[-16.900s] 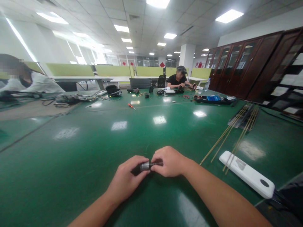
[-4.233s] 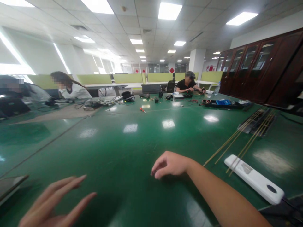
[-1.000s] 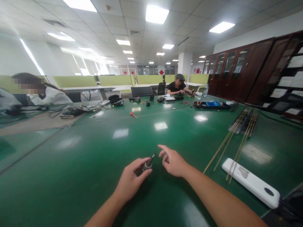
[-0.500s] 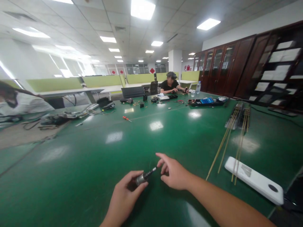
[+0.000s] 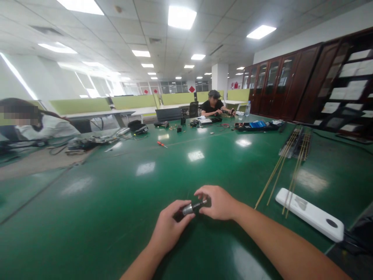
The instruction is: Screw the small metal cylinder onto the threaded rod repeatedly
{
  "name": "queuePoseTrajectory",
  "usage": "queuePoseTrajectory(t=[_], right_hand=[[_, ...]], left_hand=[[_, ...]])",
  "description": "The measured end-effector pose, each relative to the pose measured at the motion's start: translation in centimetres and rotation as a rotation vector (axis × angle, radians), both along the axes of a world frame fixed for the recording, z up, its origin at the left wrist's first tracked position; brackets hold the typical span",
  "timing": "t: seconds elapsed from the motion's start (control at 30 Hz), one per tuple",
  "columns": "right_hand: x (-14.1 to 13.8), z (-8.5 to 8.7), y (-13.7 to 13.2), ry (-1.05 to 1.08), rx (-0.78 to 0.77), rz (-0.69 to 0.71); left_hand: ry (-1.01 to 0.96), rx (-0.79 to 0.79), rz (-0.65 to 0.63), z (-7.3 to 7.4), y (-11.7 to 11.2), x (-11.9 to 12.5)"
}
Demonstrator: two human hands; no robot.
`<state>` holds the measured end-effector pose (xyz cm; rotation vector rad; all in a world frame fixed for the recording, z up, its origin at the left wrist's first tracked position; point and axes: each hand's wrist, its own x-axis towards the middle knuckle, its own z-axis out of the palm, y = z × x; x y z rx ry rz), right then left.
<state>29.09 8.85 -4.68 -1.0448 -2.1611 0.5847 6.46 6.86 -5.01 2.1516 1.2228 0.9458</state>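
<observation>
The small metal cylinder (image 5: 188,209) with its thin dark shaft (image 5: 199,204) is over the green tabletop (image 5: 122,194): thumb and fingers of the left hand (image 5: 168,223) grip its wide body, while the right hand (image 5: 220,204) curves around the pale tip (image 5: 204,201), thumb and forefinger apart, and from where I stand I cannot tell whether it touches. I judge this piece stiff and somewhat heavy for its size, the smooth metal perhaps slippery, so the wide body suits a firm hold, and the slender shaft deserves only light fingers.
</observation>
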Motion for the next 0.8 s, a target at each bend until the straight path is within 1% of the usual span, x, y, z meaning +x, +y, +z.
queuePoseTrajectory(t=[0.27,0.47,0.8], right_hand=[[-0.10,0.06,-0.03,-0.037,0.048,0.031],[-0.41,0.27,-0.45,-0.036,0.115,0.050],[-0.81,-0.52,-0.01,-0.033,0.102,0.047]], left_hand=[[-0.008,-0.057,-0.016,-0.32,0.02,-0.11],[-0.025,-0.039,0.011,-0.53,0.10,-0.10],[-0.023,0.002,0.014,-0.43,-0.11,0.02]])
